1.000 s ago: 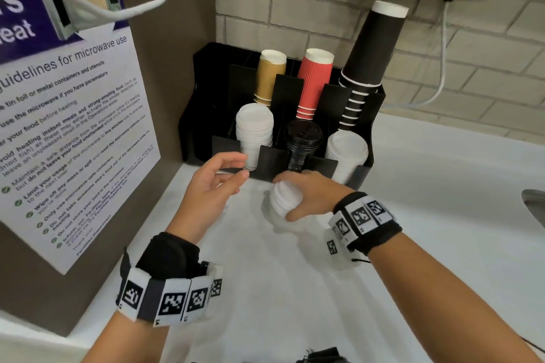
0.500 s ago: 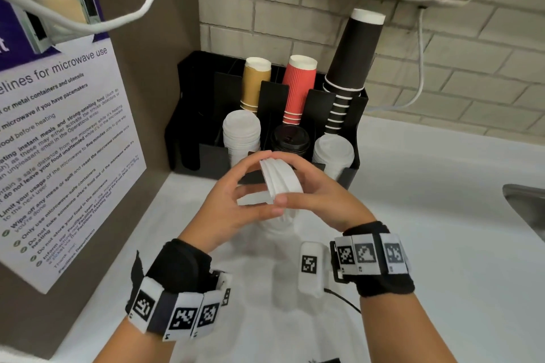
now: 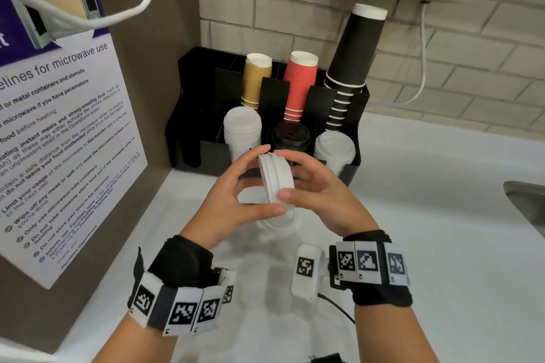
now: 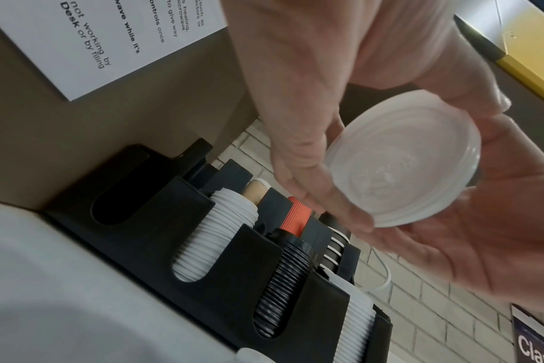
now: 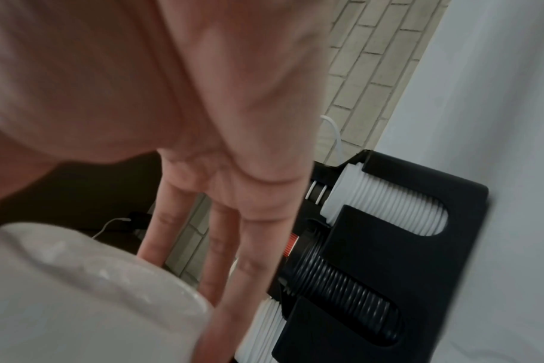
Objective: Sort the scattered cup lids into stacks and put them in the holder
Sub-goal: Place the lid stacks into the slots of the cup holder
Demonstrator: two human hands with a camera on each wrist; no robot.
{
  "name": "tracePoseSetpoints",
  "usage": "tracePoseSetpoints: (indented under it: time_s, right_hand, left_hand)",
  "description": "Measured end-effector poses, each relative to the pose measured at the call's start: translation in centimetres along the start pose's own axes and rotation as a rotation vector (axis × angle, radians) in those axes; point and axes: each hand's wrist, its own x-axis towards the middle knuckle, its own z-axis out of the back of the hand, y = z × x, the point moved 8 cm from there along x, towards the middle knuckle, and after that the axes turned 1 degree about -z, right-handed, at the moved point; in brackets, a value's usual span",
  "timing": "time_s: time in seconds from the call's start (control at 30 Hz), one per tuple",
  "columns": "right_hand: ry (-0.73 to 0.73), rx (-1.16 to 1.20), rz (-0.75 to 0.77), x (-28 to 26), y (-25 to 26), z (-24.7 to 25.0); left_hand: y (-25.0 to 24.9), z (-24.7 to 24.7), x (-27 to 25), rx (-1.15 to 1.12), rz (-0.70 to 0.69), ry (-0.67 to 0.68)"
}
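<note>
A small stack of white lids [image 3: 277, 180] stands on edge in the air, just in front of the black holder [image 3: 206, 153]. My left hand [image 3: 255, 183] curls thumb and fingers round its left rim. My right hand [image 3: 290, 175] pinches it from the right, thumb in front. The left wrist view shows the lids' [image 4: 404, 162] flat face between both palms. They appear blurred [image 5: 78, 282] in the right wrist view, beside my right fingers [image 5: 233, 245]. Under my hands, more white lids [image 3: 274, 224] lie on the counter, partly hidden.
The holder's front slots hold a white lid stack [image 3: 241, 130], a black lid stack [image 3: 290, 135] and another white stack [image 3: 333, 147]; the far-left slot [image 3: 188, 141] looks empty. Tan, red and black cup stacks stand behind. A notice panel is at left, a sink edge [image 3: 525, 203] at right.
A second ago my right hand gripped lids on the counter, the left hand apart. It lifted a few and the left hand joined. Over the last half second the hold barely changed.
</note>
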Motion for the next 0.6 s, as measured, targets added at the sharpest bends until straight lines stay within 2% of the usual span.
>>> tracePoseSetpoints:
  time_s: [0.33, 0.5, 0.6]
  right_hand:
    - [-0.022, 0.005, 0.008, 0.0, 0.2, -0.1]
    - [-0.093, -0.078, 0.010, 0.3, 0.2, -0.3]
    - [-0.075, -0.161, 0.030, 0.7, 0.8, -0.2]
  left_hand:
    - [0.4, -0.4, 0.3, 0.030, 0.078, 0.033]
    - [0.8, -0.6, 0.2, 0.022, 0.086, 0.018]
    - [1.1, -0.6, 0.2, -0.012, 0.078, 0.007]
